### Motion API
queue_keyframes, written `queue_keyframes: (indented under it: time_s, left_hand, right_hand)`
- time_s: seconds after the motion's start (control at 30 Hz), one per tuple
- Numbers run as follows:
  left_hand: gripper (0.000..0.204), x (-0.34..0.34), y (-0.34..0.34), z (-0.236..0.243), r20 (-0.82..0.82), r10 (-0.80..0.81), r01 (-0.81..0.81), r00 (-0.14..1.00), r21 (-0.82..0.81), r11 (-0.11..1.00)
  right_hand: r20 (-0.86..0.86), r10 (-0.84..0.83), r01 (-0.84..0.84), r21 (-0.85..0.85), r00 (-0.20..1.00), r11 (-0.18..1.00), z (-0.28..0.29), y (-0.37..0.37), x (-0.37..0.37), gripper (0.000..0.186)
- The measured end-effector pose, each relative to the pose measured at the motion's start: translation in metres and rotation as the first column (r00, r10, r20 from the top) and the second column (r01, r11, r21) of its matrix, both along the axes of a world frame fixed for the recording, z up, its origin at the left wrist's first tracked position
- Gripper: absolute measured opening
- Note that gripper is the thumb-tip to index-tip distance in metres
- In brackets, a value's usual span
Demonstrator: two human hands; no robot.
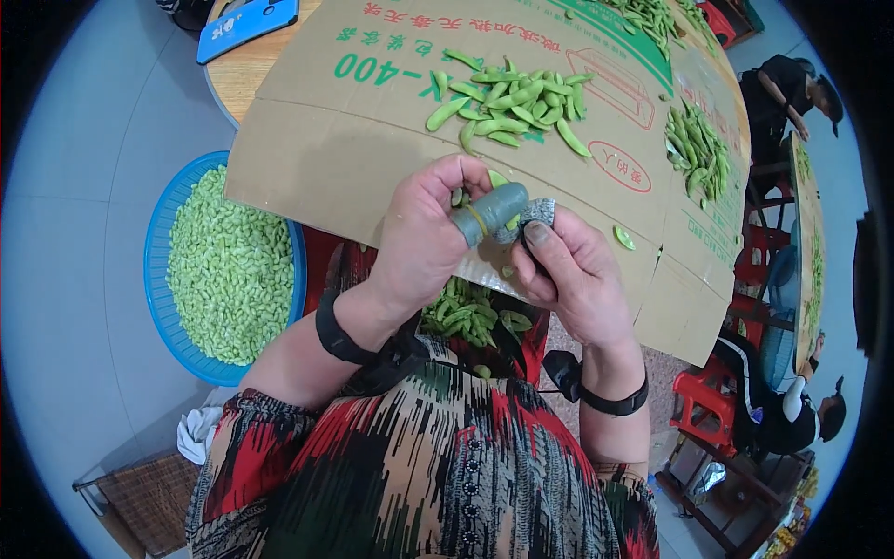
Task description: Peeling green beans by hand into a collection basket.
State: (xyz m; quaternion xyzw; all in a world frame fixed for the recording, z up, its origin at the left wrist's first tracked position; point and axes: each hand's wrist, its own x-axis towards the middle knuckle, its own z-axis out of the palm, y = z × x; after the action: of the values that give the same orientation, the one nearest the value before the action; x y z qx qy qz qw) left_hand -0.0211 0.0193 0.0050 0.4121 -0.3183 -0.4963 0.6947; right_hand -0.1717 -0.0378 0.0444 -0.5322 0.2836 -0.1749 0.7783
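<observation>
My two hands meet over the near edge of a cardboard sheet. My left hand is closed on a green soybean pod, mostly hidden by the fingers. A grey-green rubber finger cover with a yellow band sits on one of its digits. My right hand pinches at the same spot, with grey wrapping round a finger; a sliver of green shows between the hands. Just beyond lies a loose pile of pods. A split pod piece rests to the right.
At left on the floor stands a blue basket full of shelled beans. More pods lie on the cardboard at right, and others below my hands. A blue phone is at the far left. Other people sit at right, near red stools.
</observation>
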Motion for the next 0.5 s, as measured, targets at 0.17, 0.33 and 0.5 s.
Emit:
queue_keyframes:
  time_s: [0.17,0.33,0.5]
  left_hand:
    - [0.015,0.009,0.005,0.000,-0.204,-0.189,0.186,0.961,-0.035,0.982]
    - [0.017,0.012,0.007,0.001,-0.125,-0.282,0.278,0.951,-0.044,0.960]
    - [0.023,0.018,0.010,0.002,0.224,-0.121,0.111,0.967,0.058,0.992]
  right_hand:
    - [0.047,-0.028,0.014,0.286,0.999,0.958,0.010,0.003,0.002,0.019]
    - [-0.024,-0.022,0.026,0.208,0.999,0.978,0.002,0.004,0.004,0.015]
    - [-0.201,-0.106,0.111,0.012,0.974,0.994,0.001,0.000,0.014,0.015]
